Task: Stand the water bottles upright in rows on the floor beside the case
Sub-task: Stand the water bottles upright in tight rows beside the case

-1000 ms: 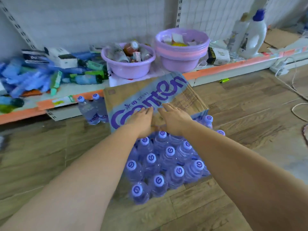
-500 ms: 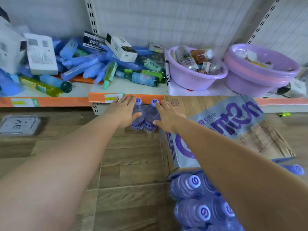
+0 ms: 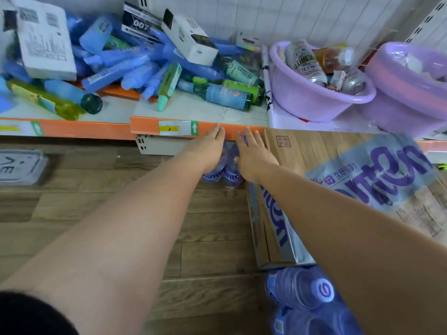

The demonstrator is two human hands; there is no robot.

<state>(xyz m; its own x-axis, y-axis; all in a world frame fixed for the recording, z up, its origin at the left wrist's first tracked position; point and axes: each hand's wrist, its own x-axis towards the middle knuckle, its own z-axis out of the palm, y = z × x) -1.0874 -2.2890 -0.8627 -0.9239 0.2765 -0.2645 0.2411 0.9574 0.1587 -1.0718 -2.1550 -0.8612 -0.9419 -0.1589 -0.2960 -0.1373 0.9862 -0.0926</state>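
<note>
- Fingers (image 3: 216, 132) of the left hand (image 3: 209, 151) are stretched out straight over the top of one standing bottle. No closed grip can be seen, though the thumb is hidden.
- The right hand (image 3: 254, 157) is laid the same way on the neighbouring bottle, its fingers (image 3: 249, 136) straight and close together with nothing clasped. A sliver of purple cap is glimpsed beside them.
- The two bottles (image 3: 233, 176) are standing upright on the floor (image 3: 108, 213), touching one another. They are tucked under the orange shelf edge (image 3: 150, 125), just beside the far corner of the case (image 3: 312, 155).
- The step in hand is judged to be the settling of this first pair, steadied and squared at the head of a row.
- Little of the task looks done: only these two are placed beside the case. More bottles (image 3: 302, 288) are bunched at its near end, caps toward the camera.
- For the next move, both hands would need to be lifted off gently so the pair is not toppled.
- A fresh bottle would then have to be gripped round its body and stood touching the pair, so the row is kept straight along the case.
</note>
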